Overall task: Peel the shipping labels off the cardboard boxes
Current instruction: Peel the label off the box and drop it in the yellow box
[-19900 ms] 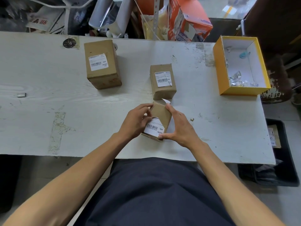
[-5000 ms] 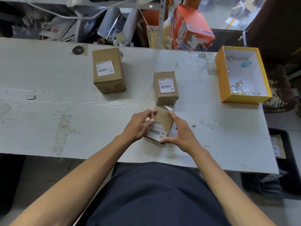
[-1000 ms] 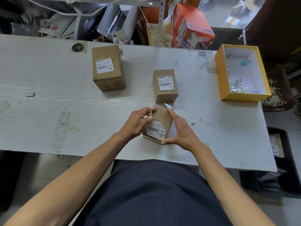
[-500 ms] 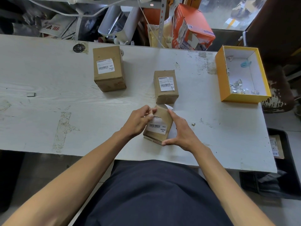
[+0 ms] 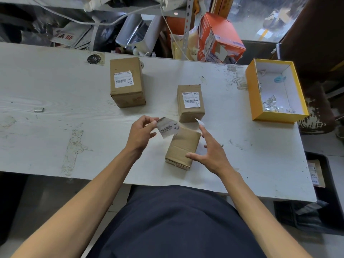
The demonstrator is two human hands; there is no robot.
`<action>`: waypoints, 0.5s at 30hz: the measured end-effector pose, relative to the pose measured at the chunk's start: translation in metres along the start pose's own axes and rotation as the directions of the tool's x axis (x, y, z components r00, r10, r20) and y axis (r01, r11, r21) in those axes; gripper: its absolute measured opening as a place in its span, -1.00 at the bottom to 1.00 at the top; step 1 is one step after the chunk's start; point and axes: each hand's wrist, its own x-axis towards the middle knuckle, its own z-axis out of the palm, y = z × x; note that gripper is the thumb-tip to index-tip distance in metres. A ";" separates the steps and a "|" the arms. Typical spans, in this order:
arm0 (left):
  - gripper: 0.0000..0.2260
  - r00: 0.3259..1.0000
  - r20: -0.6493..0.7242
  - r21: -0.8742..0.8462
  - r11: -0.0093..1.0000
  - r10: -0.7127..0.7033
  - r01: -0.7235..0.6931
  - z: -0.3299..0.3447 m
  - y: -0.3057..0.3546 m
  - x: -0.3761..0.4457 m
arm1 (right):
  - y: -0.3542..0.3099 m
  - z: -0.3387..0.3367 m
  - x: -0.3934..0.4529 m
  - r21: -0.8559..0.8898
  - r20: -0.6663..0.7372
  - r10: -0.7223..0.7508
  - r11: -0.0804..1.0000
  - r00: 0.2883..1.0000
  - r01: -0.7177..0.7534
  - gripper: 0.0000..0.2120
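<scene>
A small cardboard box (image 5: 183, 148) lies near the table's front edge with its top face bare. My left hand (image 5: 140, 134) pinches a white shipping label (image 5: 167, 127), lifted off that box and hanging just above its far left corner. My right hand (image 5: 210, 151) hovers at the box's right side with fingers spread; a small white scrap (image 5: 199, 122) sticks to one fingertip. Two more boxes stand farther back, each with a label on top: a mid-size box (image 5: 190, 102) and a larger box (image 5: 127, 81).
A yellow box (image 5: 255, 98) with a white inside holds paper scraps at the right of the white table (image 5: 55, 112). A small metal piece (image 5: 38, 109) lies at the left. Clutter and an orange carton (image 5: 219, 38) crowd the far edge. A dark bin (image 5: 323, 183) sits on the floor at the right.
The label has come off the near box: my left hand pulled it up and to the left. My right hand let go of the box and opened beside it.
</scene>
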 end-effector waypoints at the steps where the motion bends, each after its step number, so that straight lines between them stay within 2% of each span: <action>1: -0.84 1.000 -0.026 -0.005 1.000 0.010 -0.011 -0.003 0.000 0.000 | -0.001 0.001 0.000 -0.005 -0.025 -0.007 1.000 1.000 0.007 0.06; 4: -0.90 0.997 -0.042 0.112 0.992 0.070 -0.065 -0.004 -0.005 -0.005 | -0.007 0.003 0.001 0.001 -0.070 -0.016 1.000 0.997 0.017 0.05; 7: -0.62 0.992 0.079 0.273 0.954 0.103 -0.120 0.004 -0.015 -0.012 | -0.010 0.007 0.002 0.056 -0.058 -0.002 0.998 0.998 0.005 0.09; 11: -0.20 0.955 0.295 0.401 0.904 0.023 -0.146 0.021 -0.032 -0.017 | -0.010 0.012 0.001 0.038 -0.010 0.008 0.999 1.000 -0.008 0.14; 13: -0.09 0.929 0.369 0.401 0.900 0.012 -0.171 0.028 -0.036 -0.015 | -0.009 0.013 0.001 0.003 0.000 0.013 1.000 1.000 -0.013 0.15; 15: -0.08 0.912 0.410 0.410 0.887 0.027 -0.211 0.032 -0.037 -0.012 | -0.008 0.014 0.003 -0.019 0.004 0.021 1.000 1.000 -0.021 0.16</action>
